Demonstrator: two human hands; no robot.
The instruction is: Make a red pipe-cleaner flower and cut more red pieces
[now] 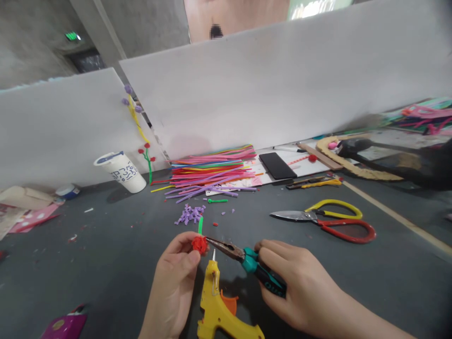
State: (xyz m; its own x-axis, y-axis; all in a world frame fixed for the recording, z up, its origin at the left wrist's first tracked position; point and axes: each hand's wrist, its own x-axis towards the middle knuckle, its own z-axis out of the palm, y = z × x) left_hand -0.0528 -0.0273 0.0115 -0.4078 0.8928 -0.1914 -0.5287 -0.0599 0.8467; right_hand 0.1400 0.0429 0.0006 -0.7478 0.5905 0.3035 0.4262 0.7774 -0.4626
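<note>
Between the fingertips of my left hand (178, 270) is a small red flower ball (199, 245), with a short green stem (200, 225) sticking up behind it. My right hand (294, 278) is wrapped around needle-nose pliers (249, 260) with teal and black handles. The tips of the pliers touch the right side of the red ball; whether they grip a piece of it I cannot tell. Just below, a yellow hot glue gun (215, 301) with an orange trigger lies on the dark table, its nozzle pointing up toward the ball.
Purple snippets (189, 214) lie beyond my hands, before a pile of coloured pipe cleaners (212, 172). Scissors (325, 219), a yellow cutter (318, 182) and a black phone (277, 165) are on the right. A white paper cup (122, 173) leans at the left, near white partitions (282, 84).
</note>
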